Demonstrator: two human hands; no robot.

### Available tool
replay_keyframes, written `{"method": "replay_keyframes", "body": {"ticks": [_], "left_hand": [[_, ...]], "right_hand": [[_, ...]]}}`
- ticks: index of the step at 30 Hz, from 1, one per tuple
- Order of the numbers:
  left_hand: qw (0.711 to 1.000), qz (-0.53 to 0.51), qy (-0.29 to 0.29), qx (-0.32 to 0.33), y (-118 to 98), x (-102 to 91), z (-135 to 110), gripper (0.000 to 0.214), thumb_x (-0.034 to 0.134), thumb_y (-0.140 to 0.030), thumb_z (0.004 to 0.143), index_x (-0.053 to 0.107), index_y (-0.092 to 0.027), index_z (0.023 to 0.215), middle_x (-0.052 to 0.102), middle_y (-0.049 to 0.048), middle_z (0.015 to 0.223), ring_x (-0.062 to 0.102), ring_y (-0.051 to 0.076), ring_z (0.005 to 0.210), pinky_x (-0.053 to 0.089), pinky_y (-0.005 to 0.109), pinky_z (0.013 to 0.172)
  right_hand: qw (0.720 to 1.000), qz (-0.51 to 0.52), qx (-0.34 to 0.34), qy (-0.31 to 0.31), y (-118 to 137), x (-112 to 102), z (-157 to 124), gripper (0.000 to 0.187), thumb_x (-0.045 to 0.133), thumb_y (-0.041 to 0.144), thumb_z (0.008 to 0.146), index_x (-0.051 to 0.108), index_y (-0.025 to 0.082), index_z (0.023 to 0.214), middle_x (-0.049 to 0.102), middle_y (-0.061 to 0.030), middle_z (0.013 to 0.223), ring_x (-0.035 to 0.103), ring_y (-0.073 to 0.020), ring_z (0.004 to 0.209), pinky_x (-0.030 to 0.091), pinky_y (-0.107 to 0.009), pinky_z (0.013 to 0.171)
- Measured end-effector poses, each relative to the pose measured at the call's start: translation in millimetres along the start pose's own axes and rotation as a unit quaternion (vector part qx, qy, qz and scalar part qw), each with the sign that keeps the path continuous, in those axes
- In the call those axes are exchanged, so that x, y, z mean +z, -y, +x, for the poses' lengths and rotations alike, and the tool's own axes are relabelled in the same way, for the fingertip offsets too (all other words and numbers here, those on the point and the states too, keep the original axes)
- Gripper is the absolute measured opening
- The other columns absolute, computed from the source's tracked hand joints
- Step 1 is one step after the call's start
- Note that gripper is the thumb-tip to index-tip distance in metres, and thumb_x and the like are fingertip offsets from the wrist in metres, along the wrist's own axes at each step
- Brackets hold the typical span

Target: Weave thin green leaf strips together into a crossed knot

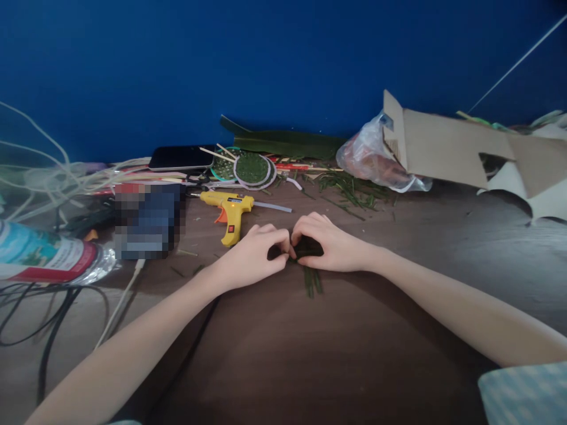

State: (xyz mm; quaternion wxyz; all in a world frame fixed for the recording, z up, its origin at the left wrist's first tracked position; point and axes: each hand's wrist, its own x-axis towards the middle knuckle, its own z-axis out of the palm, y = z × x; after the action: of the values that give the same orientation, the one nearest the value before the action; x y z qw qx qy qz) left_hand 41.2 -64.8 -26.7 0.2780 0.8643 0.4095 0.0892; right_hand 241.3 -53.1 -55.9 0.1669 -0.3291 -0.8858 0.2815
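My left hand (261,257) and my right hand (325,243) meet fingertip to fingertip over the dark wooden table. Both are curled in a pinch around a small bit of green leaf strip (292,260), mostly hidden by the fingers. Just below my right hand, a few narrow green leaf strips (312,282) point toward me; whether they join the pinched piece I cannot tell. A yellow glue gun (234,213) lies beyond my left hand, a pale glue stick (277,207) jutting from its back.
Behind lie round leaf-covered pieces (252,169), a long green leaf (287,143) and leaf scraps (354,190). At right are a plastic bag (367,156) and cardboard (447,147). Leftward sit a phone (181,157), a pixelated device (150,221), a bottle (48,254) and cables (51,342).
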Motion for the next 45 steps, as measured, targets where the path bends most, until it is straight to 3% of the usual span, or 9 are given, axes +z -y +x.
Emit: {"method": "replay_keyframes", "body": {"ticks": [12,25,28,31,34,37,41,45], "left_hand": [[1.000,-0.016,0.012,-0.011,0.6,-2.0,1.1,0.007,0.048,-0.014,0.075,0.052,-0.020,0.074,0.056,-0.0031,0.079,0.049,0.016,0.081,0.036,0.030,0.081],[1.000,-0.022,0.014,-0.017,5.1,0.0,0.9,0.004,0.050,-0.018,0.079,0.053,-0.021,0.078,0.057,-0.0031,0.081,0.050,0.017,0.084,0.036,0.029,0.078],[1.000,-0.022,0.016,-0.007,5.1,-0.2,0.8,0.005,0.050,-0.018,0.080,0.053,-0.021,0.077,0.058,-0.0035,0.081,0.050,0.016,0.085,0.036,0.029,0.080],[1.000,-0.024,0.018,0.006,5.5,-0.3,1.4,0.006,0.049,-0.019,0.082,0.053,-0.021,0.078,0.060,-0.0040,0.082,0.051,0.016,0.085,0.034,0.030,0.082],[0.999,-0.033,0.020,0.014,6.9,-0.4,2.4,0.006,0.049,-0.020,0.084,0.053,-0.020,0.078,0.060,-0.0039,0.082,0.051,0.016,0.085,0.032,0.031,0.085],[0.999,-0.042,0.024,0.015,8.9,-0.2,3.6,0.006,0.049,-0.021,0.085,0.053,-0.020,0.080,0.059,-0.0038,0.084,0.050,0.015,0.086,0.031,0.032,0.086],[0.999,-0.032,0.032,0.004,10.2,-0.1,5.2,0.012,0.045,-0.024,0.087,0.051,-0.020,0.078,0.055,-0.0028,0.079,0.048,0.016,0.081,0.032,0.033,0.085],[0.999,-0.029,0.037,-0.003,9.1,-0.2,6.1,0.018,0.040,-0.024,0.087,0.047,-0.019,0.071,0.051,-0.0023,0.074,0.046,0.016,0.078,0.032,0.033,0.083]], "right_hand": [[1.000,-0.010,0.003,-0.006,3.3,-0.3,0.6,0.018,0.055,0.013,0.070,0.048,0.020,0.085,0.054,-0.0033,0.092,0.042,-0.0196,0.089,0.032,-0.035,0.079],[1.000,0.004,0.003,-0.004,1.2,-0.2,0.7,0.018,0.057,0.017,0.071,0.047,0.021,0.085,0.053,-0.0031,0.092,0.042,-0.0204,0.089,0.033,-0.038,0.081],[0.999,0.036,-0.014,-0.036,0.5,-0.3,-0.5,0.019,0.054,0.010,0.069,0.048,0.020,0.084,0.051,-0.0033,0.090,0.043,-0.0192,0.089,0.036,-0.037,0.081],[0.990,0.066,-0.050,-0.113,2.4,-0.2,-3.1,0.017,0.050,0.004,0.068,0.052,0.019,0.077,0.045,-0.0032,0.087,0.045,-0.0162,0.084,0.038,-0.033,0.076],[0.984,0.010,-0.101,-0.149,7.1,1.7,-5.4,0.018,0.049,0.005,0.070,0.059,0.020,0.067,0.042,-0.0029,0.084,0.043,-0.0158,0.081,0.036,-0.034,0.075],[0.979,-0.076,-0.134,-0.132,11.3,6.8,-5.5,0.021,0.052,0.011,0.076,0.068,0.025,0.074,0.045,-0.0041,0.089,0.040,-0.0190,0.089,0.032,-0.038,0.078],[0.978,-0.133,-0.126,-0.102,12.9,13.7,-1.9,0.022,0.049,0.022,0.086,0.070,0.028,0.085,0.043,-0.0041,0.083,0.036,-0.0181,0.082,0.028,-0.036,0.073],[0.981,-0.147,-0.105,-0.071,13.5,15.4,0.9,0.019,0.051,0.028,0.086,0.069,0.026,0.091,0.039,-0.0034,0.080,0.033,-0.0179,0.079,0.026,-0.033,0.069]]}}
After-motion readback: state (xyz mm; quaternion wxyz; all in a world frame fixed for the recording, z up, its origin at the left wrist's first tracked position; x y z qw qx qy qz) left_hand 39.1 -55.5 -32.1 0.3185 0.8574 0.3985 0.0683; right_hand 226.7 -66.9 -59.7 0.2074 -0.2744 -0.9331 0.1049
